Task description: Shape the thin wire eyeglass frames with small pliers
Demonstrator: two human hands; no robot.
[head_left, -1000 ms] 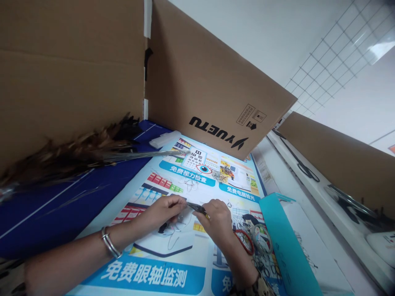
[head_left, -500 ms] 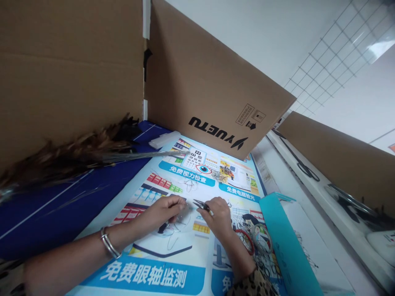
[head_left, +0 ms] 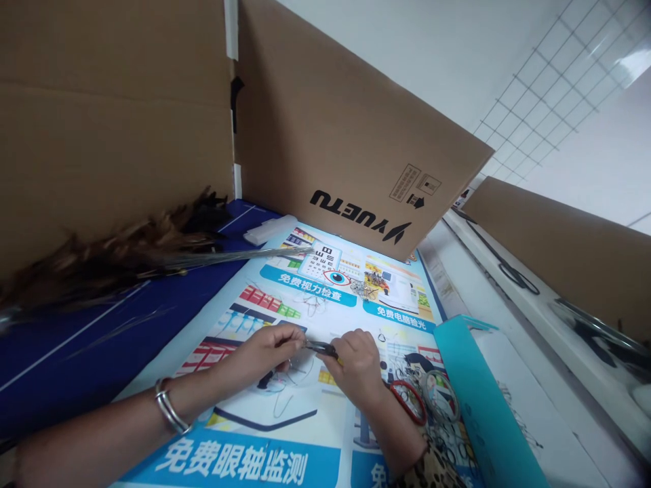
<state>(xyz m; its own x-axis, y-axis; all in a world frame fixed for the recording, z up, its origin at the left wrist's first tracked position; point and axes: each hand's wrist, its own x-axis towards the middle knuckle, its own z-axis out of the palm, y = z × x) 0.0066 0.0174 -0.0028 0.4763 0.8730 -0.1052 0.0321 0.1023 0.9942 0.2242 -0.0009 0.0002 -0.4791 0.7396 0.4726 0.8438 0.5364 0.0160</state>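
Observation:
My right hand is closed around the handles of small pliers, whose tips point left and meet my left fingertips. With thumb and forefinger pinched, my left hand holds a thin wire; the pliers' jaws are at its end, and whether they grip it I cannot tell. Below my left hand, a bent thin wire lies on the printed sheet. Beyond the hands are more bent wires and a small tangle of metal pieces.
A red ring, a clear roll and loose wire pieces lie right of my right forearm. Farther right stands a teal-edged box. Brown feathers and a bundle of straight wires lie left. Cardboard walls rise behind.
The pliers have moved left and their jaws have come together at my left fingertips. Before, their tips were parted and stood apart from my left hand.

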